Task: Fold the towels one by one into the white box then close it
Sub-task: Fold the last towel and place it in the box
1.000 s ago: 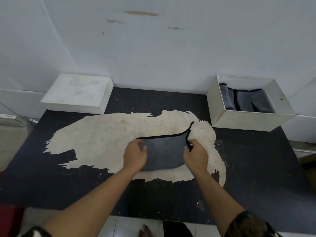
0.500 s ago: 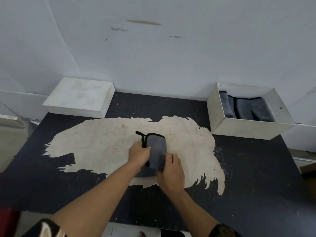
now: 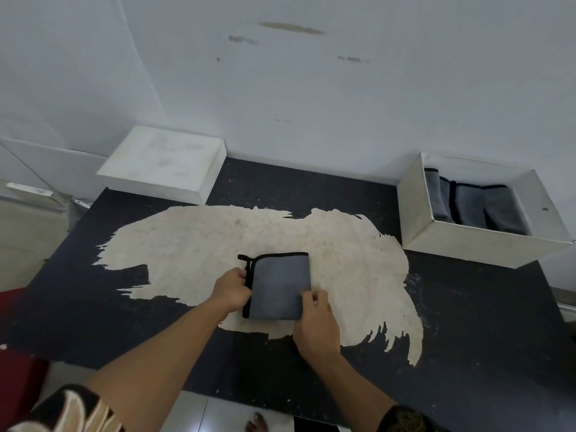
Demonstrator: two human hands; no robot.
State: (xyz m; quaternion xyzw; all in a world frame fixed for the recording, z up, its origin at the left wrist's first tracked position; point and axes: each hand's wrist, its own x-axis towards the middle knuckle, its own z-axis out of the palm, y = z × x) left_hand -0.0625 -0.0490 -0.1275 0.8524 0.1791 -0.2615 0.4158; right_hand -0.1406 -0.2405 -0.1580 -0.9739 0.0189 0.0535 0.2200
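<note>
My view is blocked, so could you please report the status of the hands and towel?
Left hand pinches left edge of folded grey towel. Right hand grips its near right corner. White box open, far right, stored towels inside. Nothing between.

**A plain, well-worn room, most likely in a home**

A white painted wall (image 3: 311, 88) marked with brown stains (image 3: 290, 28) and scuffs backs a black table (image 3: 467, 338) whose coating has peeled away in a wide pale patch (image 3: 202, 244). Past the table's near edge lie pale floor tiles (image 3: 193, 413), and a bare foot (image 3: 257, 424) stands on them. A white box (image 3: 467, 247) of folded towels (image 3: 473, 207), a white lid (image 3: 162, 163) well apart from it, and a grey towel (image 3: 280, 285) flat on the table suggest household laundry, not a shop or lab.
</note>
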